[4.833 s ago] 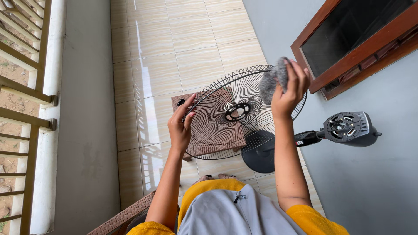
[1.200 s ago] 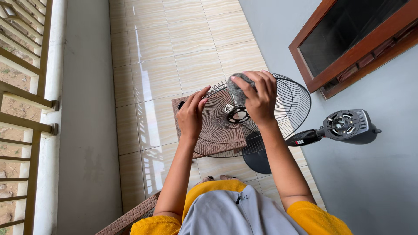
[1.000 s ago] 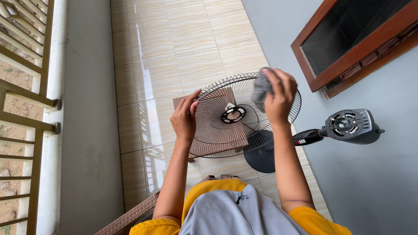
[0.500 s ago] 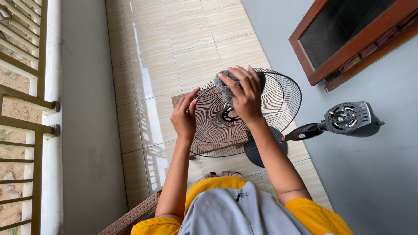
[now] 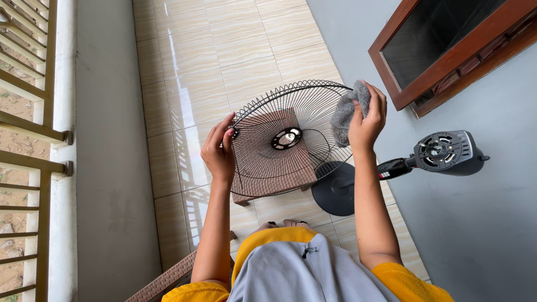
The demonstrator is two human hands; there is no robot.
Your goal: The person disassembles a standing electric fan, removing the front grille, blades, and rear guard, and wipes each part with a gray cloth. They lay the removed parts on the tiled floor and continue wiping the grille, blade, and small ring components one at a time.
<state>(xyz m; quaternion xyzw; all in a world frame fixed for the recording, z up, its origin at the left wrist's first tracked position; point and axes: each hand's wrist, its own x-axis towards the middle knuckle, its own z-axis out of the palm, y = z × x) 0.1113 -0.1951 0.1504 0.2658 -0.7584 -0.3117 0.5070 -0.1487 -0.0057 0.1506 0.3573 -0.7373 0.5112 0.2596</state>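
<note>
While both hands work at frame centre, state is:
Fan grille (image 5: 291,140): round black wire guard, held up off the floor, centre of frame, tilted toward the camera.
Left hand (image 5: 219,152): fingers closed around the grille's left rim, thumb on the near side; firm hold.
Right hand (image 5: 368,117): curled tight around a grey cloth (image 5: 345,114), pressing it on the grille's upper right rim.
Stool (image 5: 275,168): brown woven top, seen through the wires, directly behind the grille.
Fan base (image 5: 334,193): black disc on the tiled floor (image 5: 224,50), lower right of grille.
Motor head (image 5: 446,152): black, right of frame, apart from the grille, near the grey wall.
Window frame (image 5: 447,61): brown wood, upper right.
Railing (image 5: 33,128): left edge.
</note>
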